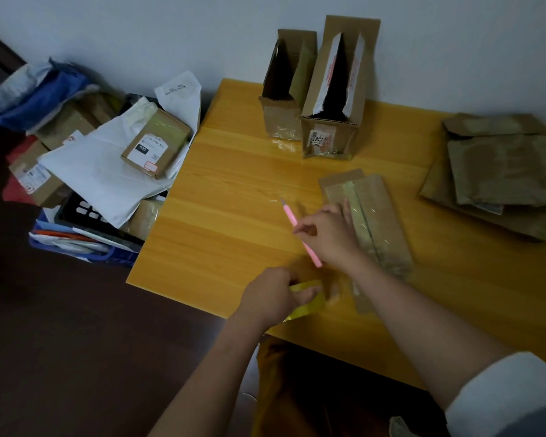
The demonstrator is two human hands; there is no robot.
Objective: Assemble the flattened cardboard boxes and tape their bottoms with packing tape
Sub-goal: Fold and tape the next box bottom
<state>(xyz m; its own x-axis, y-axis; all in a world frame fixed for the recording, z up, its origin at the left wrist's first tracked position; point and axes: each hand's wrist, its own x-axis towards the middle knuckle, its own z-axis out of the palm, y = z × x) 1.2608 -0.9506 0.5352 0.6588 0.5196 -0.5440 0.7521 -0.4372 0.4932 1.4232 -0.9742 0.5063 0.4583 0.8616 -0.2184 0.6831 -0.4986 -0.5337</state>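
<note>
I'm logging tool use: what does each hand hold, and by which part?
The right hand grips the pink knife around the middle of its handle. The left hand pinches the yellowish tape at its near end.

At a yellow wooden table [221, 190], a person's right hand [328, 234] grips a pink craft knife [300, 234] beside a taped cardboard box [372, 222] lying on the tabletop, while the left hand [271, 298] holds a roll of packing tape [309, 298] at the near edge. Two open boxes [309, 96] stand at the far side; flattened cardboard [498, 171] lies right, and parcels [114, 152] pile up left.
</note>
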